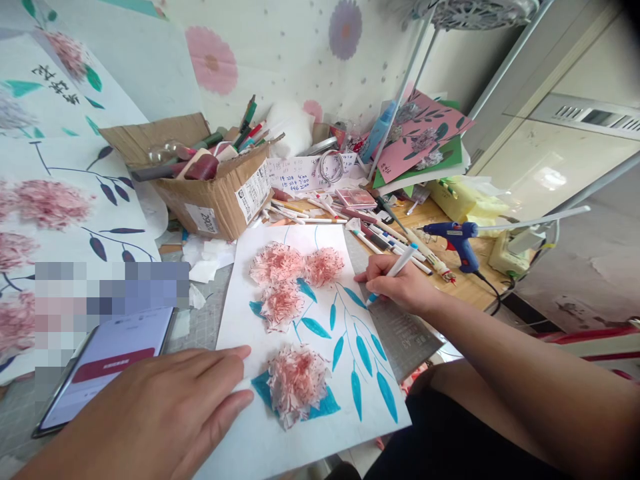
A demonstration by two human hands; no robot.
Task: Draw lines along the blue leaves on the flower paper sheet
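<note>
Cluttered tabletop (465,283) carries a white sheet (320,373) with paper flowers. Left hand (165,413) lies flat and open on its lower corner, pinning it, while right hand (400,287) grips a marker (395,272), tip at a blue leaf.

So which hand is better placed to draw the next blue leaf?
Right. The right hand already grips the marker, tip by the leaves; the left hand lies flat, pinning the sheet.

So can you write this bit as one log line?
right hand: holds marker, tip on white sheet by teal leaves | left hand: flat on sheet's left edge | phone: beside left hand
</note>
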